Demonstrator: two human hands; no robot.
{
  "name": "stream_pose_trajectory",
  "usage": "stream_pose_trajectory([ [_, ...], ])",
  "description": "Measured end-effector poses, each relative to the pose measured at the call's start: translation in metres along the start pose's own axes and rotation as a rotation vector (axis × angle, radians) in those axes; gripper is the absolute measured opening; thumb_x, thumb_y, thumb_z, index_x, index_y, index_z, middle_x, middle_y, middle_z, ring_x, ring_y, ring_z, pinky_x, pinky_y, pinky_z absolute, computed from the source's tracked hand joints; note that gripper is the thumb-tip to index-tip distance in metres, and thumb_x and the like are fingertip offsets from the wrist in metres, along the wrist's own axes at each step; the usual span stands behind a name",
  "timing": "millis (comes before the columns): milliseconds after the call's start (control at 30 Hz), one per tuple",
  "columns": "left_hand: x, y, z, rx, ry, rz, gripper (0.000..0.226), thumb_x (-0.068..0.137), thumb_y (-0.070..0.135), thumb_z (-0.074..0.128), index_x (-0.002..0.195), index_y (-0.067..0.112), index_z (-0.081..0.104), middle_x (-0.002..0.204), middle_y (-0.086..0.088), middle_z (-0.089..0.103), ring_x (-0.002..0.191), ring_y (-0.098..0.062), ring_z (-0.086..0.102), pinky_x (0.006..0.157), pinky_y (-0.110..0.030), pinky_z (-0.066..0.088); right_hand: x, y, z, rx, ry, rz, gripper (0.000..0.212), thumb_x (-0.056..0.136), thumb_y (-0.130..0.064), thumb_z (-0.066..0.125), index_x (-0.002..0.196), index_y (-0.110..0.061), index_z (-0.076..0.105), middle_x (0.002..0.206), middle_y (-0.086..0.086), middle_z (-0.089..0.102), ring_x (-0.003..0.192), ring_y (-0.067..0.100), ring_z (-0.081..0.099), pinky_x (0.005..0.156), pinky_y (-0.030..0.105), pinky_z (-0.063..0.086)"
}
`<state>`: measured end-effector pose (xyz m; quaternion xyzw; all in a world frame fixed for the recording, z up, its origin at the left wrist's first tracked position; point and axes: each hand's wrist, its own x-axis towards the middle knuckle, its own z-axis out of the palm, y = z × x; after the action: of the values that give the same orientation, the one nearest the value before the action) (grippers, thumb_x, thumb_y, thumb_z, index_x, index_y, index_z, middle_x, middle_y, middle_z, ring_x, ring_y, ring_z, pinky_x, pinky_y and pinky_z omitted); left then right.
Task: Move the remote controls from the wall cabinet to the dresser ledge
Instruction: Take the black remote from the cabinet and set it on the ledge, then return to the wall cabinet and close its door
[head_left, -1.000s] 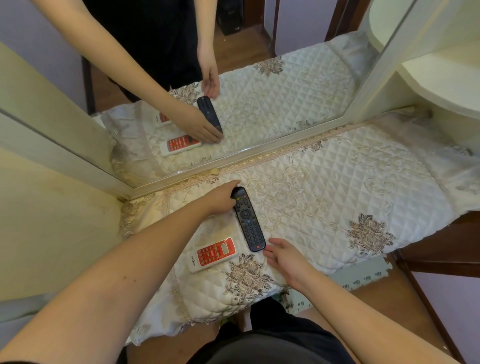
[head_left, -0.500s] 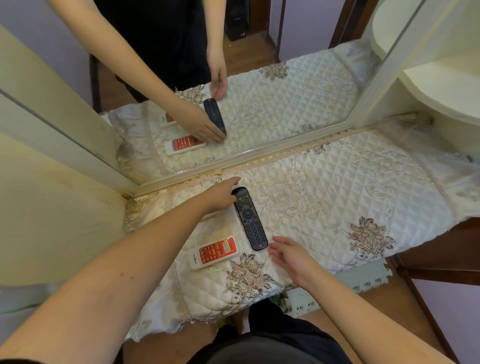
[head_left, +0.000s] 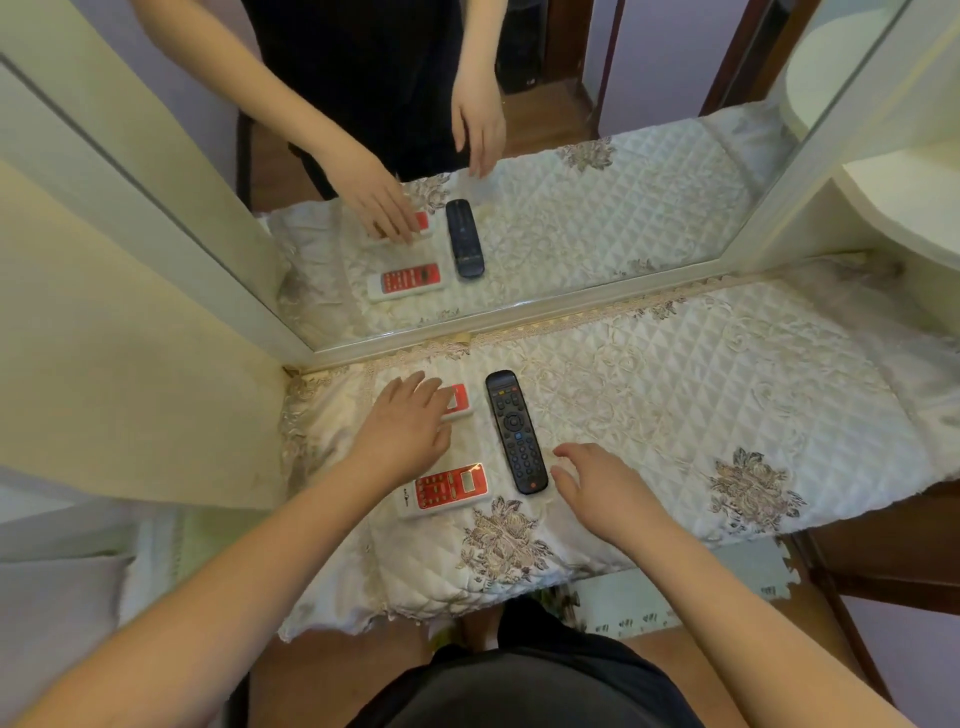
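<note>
Left hand (head_left: 402, 434) rests spread fingers on a red-and-white remote (head_left: 460, 401); right hand (head_left: 597, 486) hovers loosely spread just beside the black remote (head_left: 514, 431).

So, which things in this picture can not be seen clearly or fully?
- Far white-and-red remote, head view: the left hand covers most of it, so its buttons do not show.
- Wall cabinet: not in the head view at all.
- Black remote: button labels too small to read.
- Near white-and-red remote: print too small to read.
- Right hand: palm side hidden; it hovers beside the black remote.
</note>
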<state>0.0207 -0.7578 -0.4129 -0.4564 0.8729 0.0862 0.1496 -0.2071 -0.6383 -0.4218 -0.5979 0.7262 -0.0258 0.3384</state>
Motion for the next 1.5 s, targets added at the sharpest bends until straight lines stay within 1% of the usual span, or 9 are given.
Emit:
stream_pose_trajectory([
  [100,-0.03,0.006,-0.001,0.081,0.059,-0.018,0.059,0.092,0.046,0.032,0.14,0.014,0.044,0.145,-0.009,0.047,0.139,-0.029,0.036,0.114,-0.047,0.022,-0.004,-0.006,0.002,-0.336,0.089,-0.079,0.045,0.098,-0.043,0.035,0.135,-0.02,0.047,0.139,0.004,0.05,0.124,0.027,0.047,0.1,0.037,0.037],
  [167,-0.047,0.01,-0.007,0.081,0.129,-0.041,0.062,0.089,0.051,0.032,0.135,0.014,0.052,0.138,-0.009,0.054,0.133,-0.03,0.044,0.111,-0.051,0.029,-0.008,-0.012,0.003,-0.369,0.165,-0.129,0.046,0.094,-0.043,0.04,0.129,-0.017,0.055,0.133,0.009,0.056,0.12,0.031,0.052,0.1,0.042,0.04],
  [233,-0.062,0.015,-0.014,0.076,0.201,-0.102,0.06,0.09,0.054,0.034,0.135,0.018,0.051,0.142,-0.008,0.05,0.136,-0.029,0.04,0.114,-0.053,0.022,-0.01,-0.018,0.004,-0.385,0.21,-0.176,0.051,0.088,-0.045,0.04,0.122,-0.014,0.062,0.124,0.013,0.063,0.111,0.035,0.06,0.095,0.047,0.047],
  [367,-0.086,0.021,-0.021,0.049,0.242,-0.262,0.063,0.091,0.059,0.031,0.142,0.024,0.044,0.152,-0.007,0.037,0.143,-0.028,0.027,0.115,-0.054,0.007,-0.014,-0.035,0.007,-0.378,0.241,-0.266,0.056,0.09,-0.045,0.037,0.134,-0.015,0.053,0.134,0.014,0.057,0.12,0.036,0.054,0.101,0.051,0.043],
  [633,-0.137,0.027,-0.008,-0.005,0.276,-0.441,0.069,0.091,0.063,0.02,0.146,0.025,0.037,0.152,-0.006,0.036,0.143,-0.028,0.028,0.114,-0.054,0.009,-0.016,-0.069,0.02,-0.402,0.223,-0.437,0.059,0.093,-0.049,0.03,0.143,-0.018,0.042,0.145,0.013,0.047,0.132,0.036,0.044,0.11,0.049,0.032],
  [867,-0.206,0.025,0.014,-0.05,0.228,-0.665,0.073,0.085,0.067,0.034,0.147,0.027,0.034,0.153,-0.004,0.036,0.141,-0.028,0.032,0.111,-0.054,0.01,-0.03,-0.113,0.028,-0.486,0.256,-0.538,0.059,0.093,-0.05,0.03,0.141,-0.019,0.045,0.143,0.011,0.049,0.132,0.034,0.044,0.111,0.051,0.026],
  [1100,-0.283,0.039,0.035,-0.115,0.273,-0.821,0.072,0.088,0.066,0.025,0.151,0.03,0.019,0.157,-0.003,0.028,0.146,-0.027,0.019,0.114,-0.054,0.005,-0.078,-0.154,0.065,-0.547,0.238,-0.713,0.057,0.092,-0.047,0.032,0.138,-0.018,0.05,0.141,0.012,0.052,0.129,0.035,0.048,0.107,0.053,0.035],
  [1267,-0.372,0.057,0.054,-0.194,0.243,-0.981,0.073,0.088,0.068,0.012,0.151,0.034,0.001,0.162,0.001,0.006,0.148,-0.025,0.003,0.116,-0.053,0.0,-0.136,-0.183,0.106,-0.587,0.2,-0.878,0.057,0.094,-0.047,0.028,0.138,-0.016,0.049,0.141,0.013,0.051,0.128,0.036,0.048,0.106,0.052,0.037],
  [1500,-0.505,0.098,0.085,-0.234,0.272,-1.257,0.068,0.088,0.064,0.024,0.148,0.031,0.027,0.155,-0.003,0.031,0.144,-0.029,0.024,0.115,-0.054,0.016,-0.235,-0.232,0.169,-0.573,0.146,-1.163,0.054,0.092,-0.046,0.035,0.136,-0.018,0.051,0.139,0.01,0.053,0.126,0.034,0.05,0.105,0.049,0.039],
])
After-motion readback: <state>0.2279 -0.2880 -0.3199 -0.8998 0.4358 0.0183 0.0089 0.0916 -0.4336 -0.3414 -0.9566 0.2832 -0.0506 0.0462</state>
